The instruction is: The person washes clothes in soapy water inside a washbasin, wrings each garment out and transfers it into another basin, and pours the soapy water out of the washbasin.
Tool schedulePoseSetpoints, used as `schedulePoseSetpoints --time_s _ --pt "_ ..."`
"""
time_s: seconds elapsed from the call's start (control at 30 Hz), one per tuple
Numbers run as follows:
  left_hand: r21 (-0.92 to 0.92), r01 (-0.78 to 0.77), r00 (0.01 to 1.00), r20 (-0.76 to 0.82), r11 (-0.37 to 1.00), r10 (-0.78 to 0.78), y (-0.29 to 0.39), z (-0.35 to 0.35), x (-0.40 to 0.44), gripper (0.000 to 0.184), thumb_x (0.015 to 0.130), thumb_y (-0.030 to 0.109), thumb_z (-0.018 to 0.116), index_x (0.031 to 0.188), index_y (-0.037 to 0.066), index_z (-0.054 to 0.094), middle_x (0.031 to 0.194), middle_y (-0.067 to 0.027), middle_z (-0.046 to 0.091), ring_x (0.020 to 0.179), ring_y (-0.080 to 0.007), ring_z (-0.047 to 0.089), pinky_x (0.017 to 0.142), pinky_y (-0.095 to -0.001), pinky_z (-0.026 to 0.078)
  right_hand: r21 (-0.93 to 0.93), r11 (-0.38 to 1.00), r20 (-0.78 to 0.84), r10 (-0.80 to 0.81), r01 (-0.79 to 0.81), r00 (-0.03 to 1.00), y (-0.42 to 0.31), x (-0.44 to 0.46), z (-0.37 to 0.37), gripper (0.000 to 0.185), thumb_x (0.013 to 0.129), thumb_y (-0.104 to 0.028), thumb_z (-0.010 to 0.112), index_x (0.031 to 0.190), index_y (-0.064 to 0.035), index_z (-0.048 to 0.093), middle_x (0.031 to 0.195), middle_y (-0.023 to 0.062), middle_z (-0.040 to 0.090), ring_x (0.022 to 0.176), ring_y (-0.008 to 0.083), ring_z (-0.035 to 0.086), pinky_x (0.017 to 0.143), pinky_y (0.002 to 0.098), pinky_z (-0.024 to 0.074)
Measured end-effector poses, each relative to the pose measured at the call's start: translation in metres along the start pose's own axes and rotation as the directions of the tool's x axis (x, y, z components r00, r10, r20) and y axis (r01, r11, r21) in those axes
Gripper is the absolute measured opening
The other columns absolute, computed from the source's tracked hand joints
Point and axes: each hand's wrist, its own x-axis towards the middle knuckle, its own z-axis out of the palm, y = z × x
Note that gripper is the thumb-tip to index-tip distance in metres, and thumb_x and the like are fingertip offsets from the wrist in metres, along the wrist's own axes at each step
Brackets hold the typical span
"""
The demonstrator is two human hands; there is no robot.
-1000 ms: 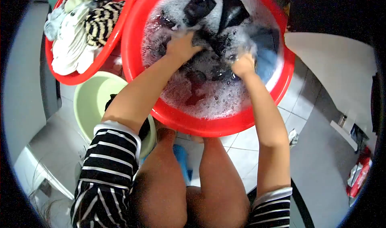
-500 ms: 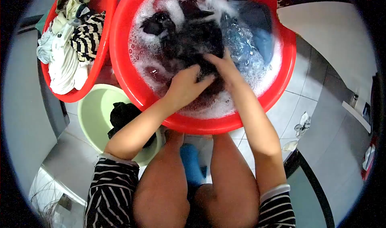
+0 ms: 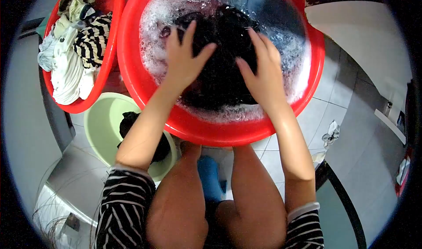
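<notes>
A large red basin (image 3: 220, 137) holds foamy water and a dark, wet black garment (image 3: 222, 73) spread across its middle. My left hand (image 3: 182, 60) rests on the garment's left part, fingers spread. Over on its right part lies my right hand (image 3: 263, 71), also open, with thumb and fingers apart. Behind the black garment, a blue garment (image 3: 279, 9) is partly under the water. White suds (image 3: 162, 16) float around the cloth.
At the left stands a red oval tub (image 3: 115, 33) with white clothes (image 3: 66, 69) and a striped garment (image 3: 93, 40). A pale green basin (image 3: 99, 121) below it contains black cloth (image 3: 127, 121). A blue stool (image 3: 209, 178) is between my legs. Crumpled scraps (image 3: 330, 134) lie on the tiles.
My hands were close together, bunching the black garment in the basin's middle. They have moved apart and forward, and the garment now lies spread wider beneath them.
</notes>
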Motion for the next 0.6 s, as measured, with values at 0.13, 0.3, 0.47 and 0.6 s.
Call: schedulePoseSetpoints --time_s 0.13,0.3,0.47,0.6 --pt "0.097 -0.096 0.983 0.164 0.991 0.079 -0.003 0.042 0.000 0.073 0.072 0.033 0.070 0.136 0.021 0.036 0.142 -0.0269 0.015 0.125 -0.0508 0.020 0.104 -0.0549 0.021 -0.193 0.981 -0.057 -0.004 -0.008 0.998 0.026 0.024 0.064 0.061 0.072 -0.024 0.070 0.127 -0.0128 0.046 0.125 0.0196 0.043 0.111 0.0368 0.041 0.094 0.0418 0.0370" --pt "-0.008 0.096 0.819 0.568 0.995 -0.074 -0.050 0.054 0.051 0.050 0.082 0.029 0.058 0.125 0.008 0.046 0.122 -0.0162 0.050 0.115 -0.0311 0.045 0.096 -0.0418 0.037 -0.374 0.924 0.276 0.199 -0.086 0.940 0.051 0.011 0.072 0.058 0.070 -0.018 0.070 0.123 -0.0141 0.048 0.120 0.0189 0.047 0.107 0.0352 0.048 0.088 0.0425 0.0425" --pt "-0.815 0.424 0.899 0.326 0.394 -0.293 -0.057 0.108 0.016 0.036 0.082 0.024 0.060 0.108 0.000 0.057 0.097 -0.0130 0.062 0.089 -0.0258 0.058 0.081 -0.0361 0.046 0.520 0.651 0.233 0.516 -0.554 0.825 0.074 0.002 0.111 0.055 0.074 -0.026 0.065 0.124 -0.0095 0.048 0.117 0.0181 0.051 0.103 0.0320 0.051 0.086 0.0418 0.0438" --pt "-0.539 -0.040 0.999 -0.007 0.841 0.043 0.053 0.034 -0.006 0.025 0.082 0.021 0.058 0.095 -0.001 0.061 0.090 -0.0170 0.063 0.085 -0.0271 0.059 0.076 -0.0365 0.046 0.804 -0.148 0.565 0.489 -0.575 0.664 0.050 0.029 0.083 0.043 0.079 -0.031 0.060 0.112 -0.0030 0.056 0.105 0.0116 0.058 0.090 0.0234 0.055 0.081 0.0335 0.0442"
